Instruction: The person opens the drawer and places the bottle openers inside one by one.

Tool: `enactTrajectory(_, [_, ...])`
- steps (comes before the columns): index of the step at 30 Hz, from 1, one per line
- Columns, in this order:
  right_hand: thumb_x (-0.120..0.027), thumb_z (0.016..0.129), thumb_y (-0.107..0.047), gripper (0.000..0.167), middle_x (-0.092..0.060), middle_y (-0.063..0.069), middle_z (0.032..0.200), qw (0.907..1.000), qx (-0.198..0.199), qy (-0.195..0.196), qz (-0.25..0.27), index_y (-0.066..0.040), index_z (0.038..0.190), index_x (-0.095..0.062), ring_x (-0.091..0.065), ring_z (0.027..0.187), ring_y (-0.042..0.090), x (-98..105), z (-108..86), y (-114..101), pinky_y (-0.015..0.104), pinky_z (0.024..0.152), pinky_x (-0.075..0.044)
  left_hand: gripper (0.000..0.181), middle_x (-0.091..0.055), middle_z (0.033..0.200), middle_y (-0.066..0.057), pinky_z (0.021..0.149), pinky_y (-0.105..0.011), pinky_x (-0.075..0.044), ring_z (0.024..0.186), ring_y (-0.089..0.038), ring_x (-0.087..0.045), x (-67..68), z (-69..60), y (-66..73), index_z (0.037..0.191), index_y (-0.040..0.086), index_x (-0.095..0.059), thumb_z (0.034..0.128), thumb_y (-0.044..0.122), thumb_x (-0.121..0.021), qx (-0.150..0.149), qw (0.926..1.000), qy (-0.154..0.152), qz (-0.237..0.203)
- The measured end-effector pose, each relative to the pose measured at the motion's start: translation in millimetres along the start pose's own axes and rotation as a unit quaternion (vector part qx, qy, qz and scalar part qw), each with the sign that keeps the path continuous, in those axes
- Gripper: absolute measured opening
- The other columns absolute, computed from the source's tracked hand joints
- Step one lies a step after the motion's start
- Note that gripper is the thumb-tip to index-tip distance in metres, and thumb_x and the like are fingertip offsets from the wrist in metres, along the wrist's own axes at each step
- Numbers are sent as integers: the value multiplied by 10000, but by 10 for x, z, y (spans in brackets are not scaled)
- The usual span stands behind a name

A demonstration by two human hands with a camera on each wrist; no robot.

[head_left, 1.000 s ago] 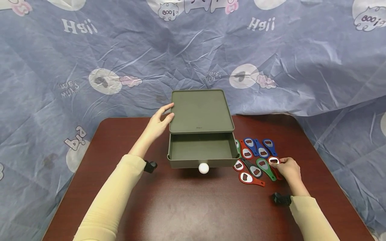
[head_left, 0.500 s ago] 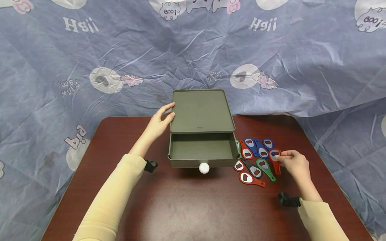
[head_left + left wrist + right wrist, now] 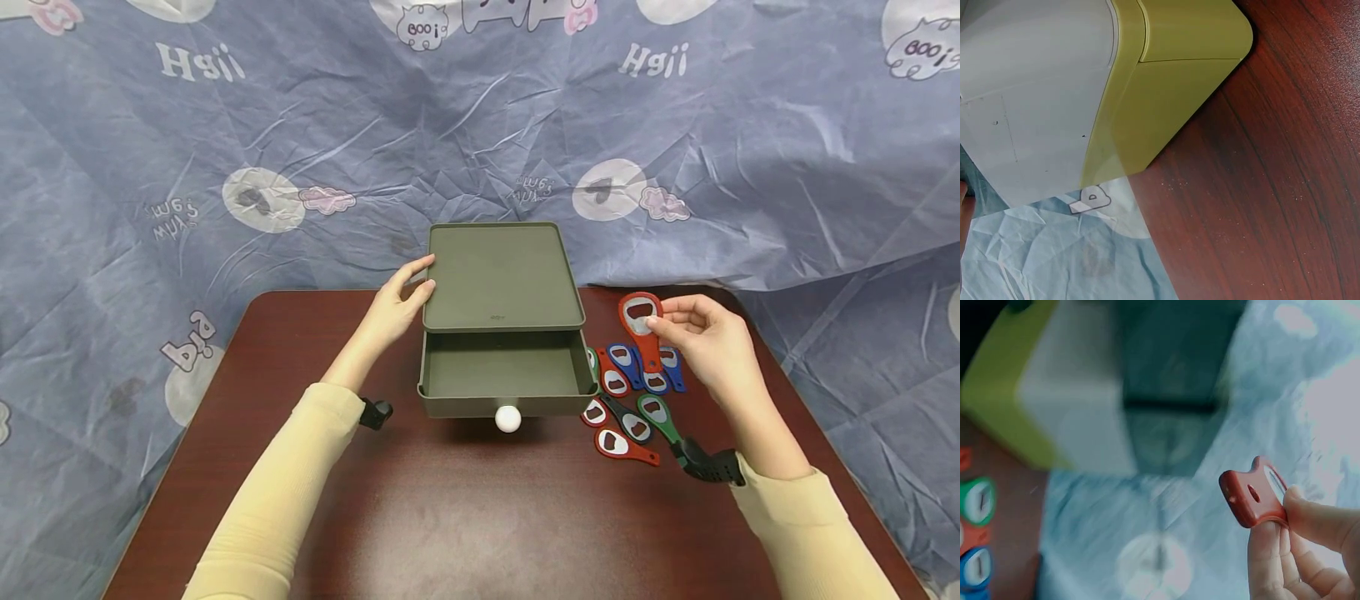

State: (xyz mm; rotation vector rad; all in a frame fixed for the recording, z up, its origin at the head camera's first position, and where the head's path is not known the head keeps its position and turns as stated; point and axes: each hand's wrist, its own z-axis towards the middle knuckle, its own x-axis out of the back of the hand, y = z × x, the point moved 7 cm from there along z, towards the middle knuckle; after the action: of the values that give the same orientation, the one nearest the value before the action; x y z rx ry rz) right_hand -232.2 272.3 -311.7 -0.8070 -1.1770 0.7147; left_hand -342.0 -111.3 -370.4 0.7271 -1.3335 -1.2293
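Observation:
My right hand (image 3: pixel 712 342) pinches a red bottle opener (image 3: pixel 649 357) between thumb and fingers, raised above the table to the right of the box. In the right wrist view, the opener (image 3: pixel 1242 495) is seen nearly edge-on at the fingertips. My left hand (image 3: pixel 393 304) rests its fingertips against the left side of an olive-green drawer box (image 3: pixel 502 275), fingers extended. The drawer (image 3: pixel 457 407) is pulled out towards the front, with a round white knob (image 3: pixel 507 418) and a bare inside. In the left wrist view, the box's yellow-green and grey side (image 3: pixel 1172 94) fills the upper left.
Several bottle openers lie right of the drawer: a red one (image 3: pixel 628 447) in front, a black-handled one (image 3: pixel 633 425), a green one (image 3: pixel 658 414), and blue ones (image 3: pixel 621 357) behind. Some are partly hidden. A patterned cloth (image 3: pixel 480 125) hangs behind the brown table (image 3: pixel 450 517).
My right hand has lifted the red bottle opener off the table, then up and leftwards towards the box. The left hand and the drawer stay put.

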Motion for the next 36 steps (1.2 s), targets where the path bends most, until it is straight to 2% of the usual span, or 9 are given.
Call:
enactTrajectory(3, [-754, 873, -131, 218, -635, -246, 746, 9994, 258, -156, 188, -25, 1022, -637, -646, 671, -84, -107, -6, -276, 110, 625, -538, 474, -376, 1574, 1, 1117, -457, -415, 1395, -277, -447, -7, 1, 17, 1488, 203, -441, 1027, 257, -536, -14, 10000, 1, 3])
enactTrajectory(7, [-758, 871, -131, 247, -653, -226, 761, 9967, 409, -651, 263, 13, 1037, -646, -658, 692, -58, -316, -17, -519, 144, 630, -552, 480, -369, 1578, -6, 1117, -455, -414, 1398, -273, -443, -13, -1, 30, 1494, 200, -432, 1028, 252, -533, -1, 10000, -9, 12])
enactTrajectory(9, [-766, 866, -156, 266, -661, -200, 772, 9949, 405, -906, 162, 6, 1048, -658, -648, 688, -49, -429, -26, -590, 152, 602, -535, 483, -361, 1582, -7, 1120, -455, -411, 1406, -270, -433, -16, -4, 32, 1498, 199, -425, 1030, 255, -530, 18, 10000, -34, 18])
enactTrajectory(13, [-777, 858, -190, 259, -701, -59, 833, 9897, 494, -1339, -87, -45, 1054, -689, -652, 714, 5, -673, -43, -688, 173, 621, -506, 483, -355, 1584, -7, 1126, -450, -405, 1414, -263, -422, -10, -5, 23, 1500, 204, -422, 1032, 264, -526, 60, 10000, -45, 1])
enactTrajectory(16, [-778, 856, -172, 239, -721, 42, 885, 9838, 710, -1638, -164, -61, 1054, -704, -670, 766, 62, -872, -61, -749, 175, 678, -518, 484, -355, 1584, -19, 1131, -454, -398, 1415, -271, -419, 2, -6, 13, 1500, 197, -423, 1032, 262, -526, 50, 10000, -26, -8])
enactTrajectory(19, [-786, 843, -142, 211, -725, 62, 889, 9761, 1032, -1886, -316, -71, 1031, -723, -668, 777, 103, -1045, -93, -797, 185, 681, -524, 483, -360, 1581, -31, 1130, -456, -399, 1414, -284, -419, 8, -9, 10, 1500, 184, -423, 1033, 257, -524, 9, 10000, -10, -5])
enactTrajectory(25, [-794, 828, -142, 133, -719, -21, 819, 9532, 1485, -2494, -845, -124, 952, -747, -651, 725, 95, -1305, -192, -802, 213, 661, -508, 480, -364, 1580, -24, 1129, -459, -400, 1420, -285, -409, 5, -24, -1, 1503, 185, -420, 1036, 246, -517, 39, 10000, 3, -37])
enactTrajectory(31, [-788, 833, -148, 104, -714, -58, 781, 9325, 1569, -2995, -1268, -124, 922, -741, -613, 682, 55, -1446, -269, -768, 230, 638, -485, 478, -366, 1579, -35, 1132, -450, -398, 1421, -277, -410, 1, -19, 2, 1500, 175, -424, 1035, 236, -519, 45, 10000, 20, -68])
enactTrajectory(36, [-793, 826, -143, 98, -719, -68, 772, 9219, 1536, -3212, -1529, -128, 905, -738, -616, 681, 35, -1522, -291, -729, 220, 637, -493, 490, -337, 1593, -54, 1152, -458, -369, 1440, -297, -372, -14, -25, 41, 1511, 154, -404, 1037, 214, -513, 151, 9998, -70, -129])
